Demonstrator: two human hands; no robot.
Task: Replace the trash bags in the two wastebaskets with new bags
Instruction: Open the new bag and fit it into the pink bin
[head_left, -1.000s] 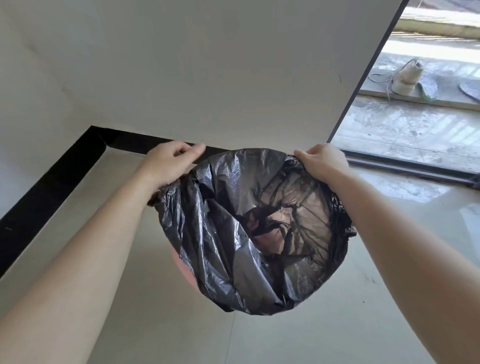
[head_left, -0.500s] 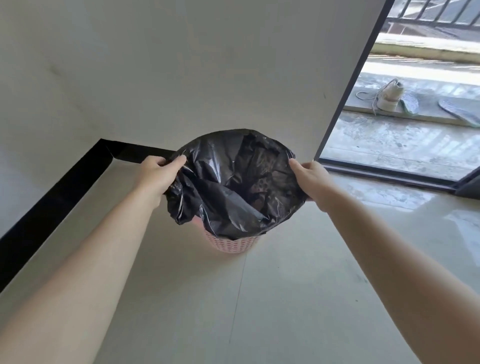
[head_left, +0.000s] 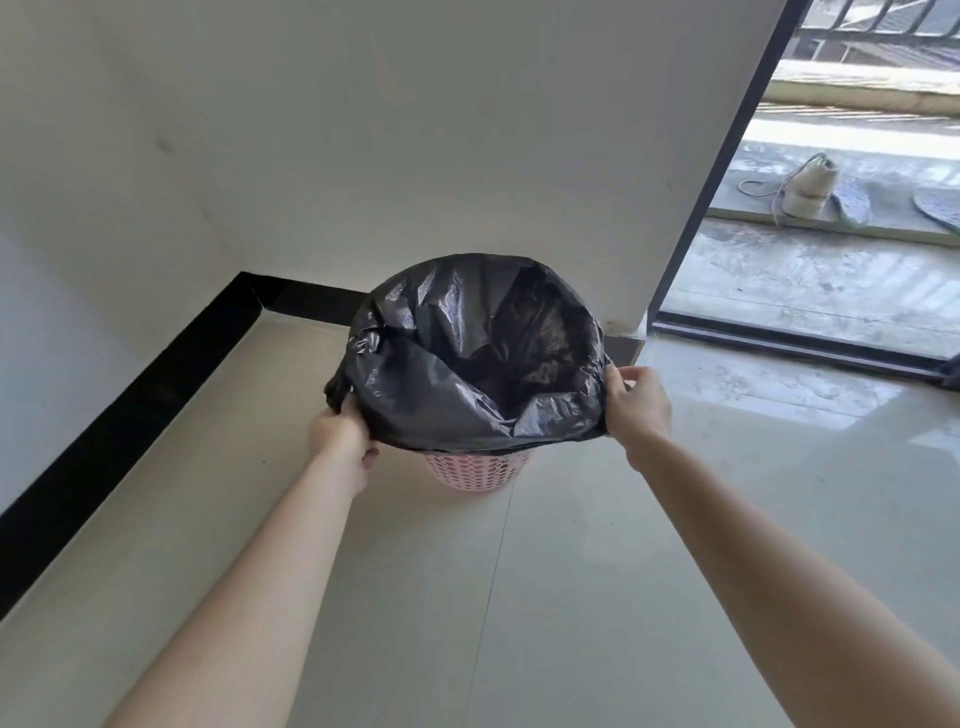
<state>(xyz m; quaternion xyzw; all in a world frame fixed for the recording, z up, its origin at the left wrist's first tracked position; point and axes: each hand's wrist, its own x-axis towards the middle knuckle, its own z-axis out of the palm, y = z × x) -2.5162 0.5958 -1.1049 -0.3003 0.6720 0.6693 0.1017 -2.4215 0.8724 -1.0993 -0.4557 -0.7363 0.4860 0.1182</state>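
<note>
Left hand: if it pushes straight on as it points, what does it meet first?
The black bag that the left hand grips; behind it probably the pink wastebasket, depth unclear.

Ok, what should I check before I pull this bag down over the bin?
1. Left hand grips the bag edge: ok.
2. Right hand grips the opposite edge: ok.
3. Bag mouth spread open: ok.
4. Upright bin under the bag: ok.
5. Bag edge past the bin rim all round: cannot tell, rim hidden.
6. Bag free of tears: cannot tell.
</note>
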